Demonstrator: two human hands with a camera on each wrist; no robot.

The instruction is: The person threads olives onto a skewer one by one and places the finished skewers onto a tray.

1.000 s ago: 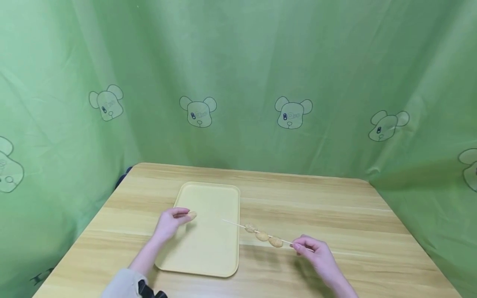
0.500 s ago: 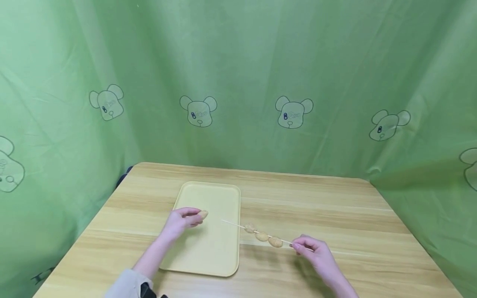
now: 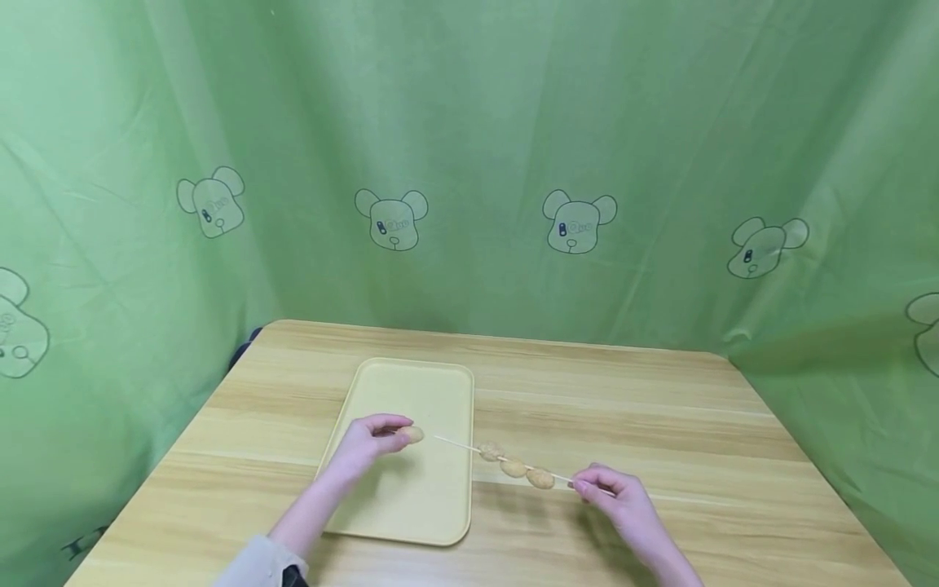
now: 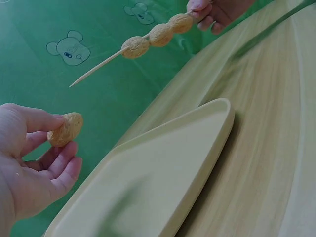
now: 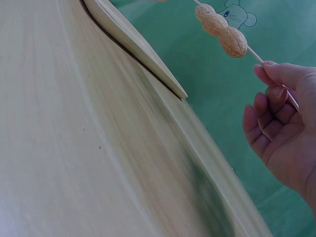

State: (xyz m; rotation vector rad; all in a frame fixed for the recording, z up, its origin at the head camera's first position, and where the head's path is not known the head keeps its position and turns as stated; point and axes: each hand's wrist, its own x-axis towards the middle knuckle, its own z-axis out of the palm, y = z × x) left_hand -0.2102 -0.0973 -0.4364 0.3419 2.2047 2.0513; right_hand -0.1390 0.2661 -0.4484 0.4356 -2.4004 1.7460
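Note:
Over the tray (image 3: 411, 505), my left hand (image 3: 367, 444) pinches a wrinkled golden-brown oval puff (image 3: 414, 434) between thumb and fingers. In the left wrist view that puff (image 4: 70, 129) shows clear of the tray. My right hand (image 3: 619, 501) grips the back end of a wooden skewer (image 3: 456, 443), which is held above the table. Three similar puffs (image 3: 513, 467) are threaded in a row along it. The skewer's bare point (image 4: 94, 74) faces left, a short gap from the puff in my left hand. Near the right hand (image 5: 289, 113), part of the skewer is hidden by the fingers.
The shallow cream tray lies left of centre on the wood-grain table (image 3: 623, 399), and no other puffs show on its visible part. A green curtain (image 3: 484, 106) printed with bear heads hangs around the back and sides.
My left hand has moved right across the tray with its puff, closer to the skewer's point. The right hand and the skewer have stayed almost still.

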